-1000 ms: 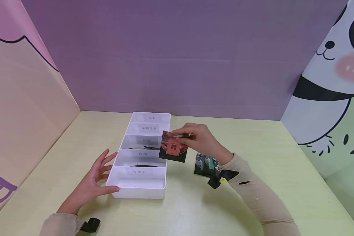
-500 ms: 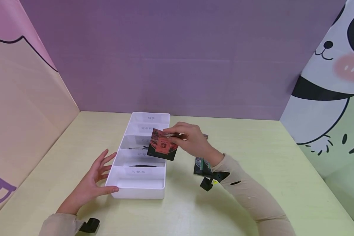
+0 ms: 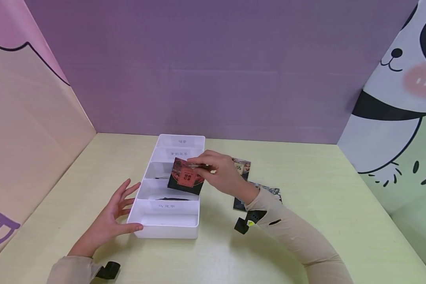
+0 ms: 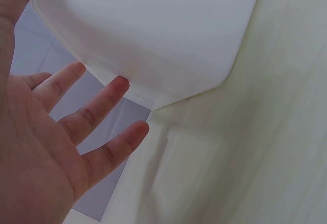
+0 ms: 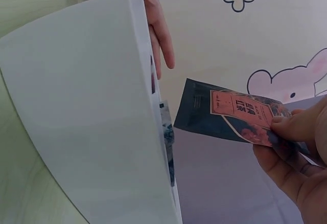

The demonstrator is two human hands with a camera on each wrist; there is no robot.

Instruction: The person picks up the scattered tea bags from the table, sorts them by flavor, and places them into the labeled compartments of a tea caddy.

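A long white divided box [image 3: 167, 232] with labelled compartments stands on the table. My right hand [image 3: 223, 173] pinches a black-and-red tea sachet [image 3: 186, 177] by its upper edge, tilted above the box's right side. In the right wrist view that tea sachet [image 5: 225, 109] is outside the rim, thumb on its printed face. Dark packet edges [image 3: 177, 199] show inside two middle compartments, and one packet [image 5: 167, 132] pokes above the rim. My left hand [image 3: 108, 223] has its fingers spread along the box's left side, thumb at the front corner; in the left wrist view its fingertips meet the wall.
More tea sachets lie on the table right of the box, one farther back [image 3: 243, 167] and others partly behind the right forearm [image 3: 275, 193]. A purple wall [image 3: 220, 79] closes off the back, with printed panels at both sides.
My right hand has carried the tea sachet leftward, from beside the box to over its right side. This uncovers a sachet behind on the table. The left hand stays put.
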